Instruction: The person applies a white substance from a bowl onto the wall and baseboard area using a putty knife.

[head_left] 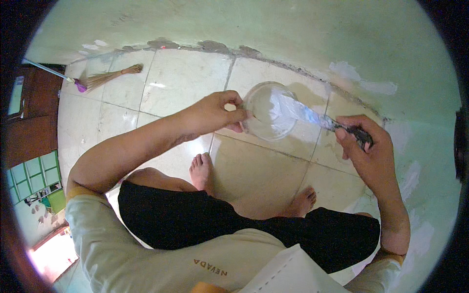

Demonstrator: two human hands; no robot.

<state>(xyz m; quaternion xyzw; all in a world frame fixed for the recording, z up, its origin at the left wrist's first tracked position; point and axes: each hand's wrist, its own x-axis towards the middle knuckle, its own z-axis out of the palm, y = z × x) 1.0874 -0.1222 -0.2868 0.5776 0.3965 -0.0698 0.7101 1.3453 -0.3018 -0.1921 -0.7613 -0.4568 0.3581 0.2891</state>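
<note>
My left hand (225, 113) pinches the near-left rim of a round, clear plastic tub (253, 100), holding it above the tiled floor. White paste (279, 119) lies inside the tub. In my right hand (364, 141) is the dark handle of a putty knife (312, 117), fingers wrapped round it. Its pale, shiny blade slants left and down over the tub, with the tip at the paste; white smears cover the blade. Whether the tip presses into the paste I cannot tell.
A pale green wall (273, 24) with white filler patches (361, 78) runs along the far side and right. Crumbled plaster (212, 46) lines its base. On the floor at far left lie a stick broom (115, 75) and a purple-headed broom (79, 85), beside brown furniture (36, 117). My bare feet (201, 171) are below the tub.
</note>
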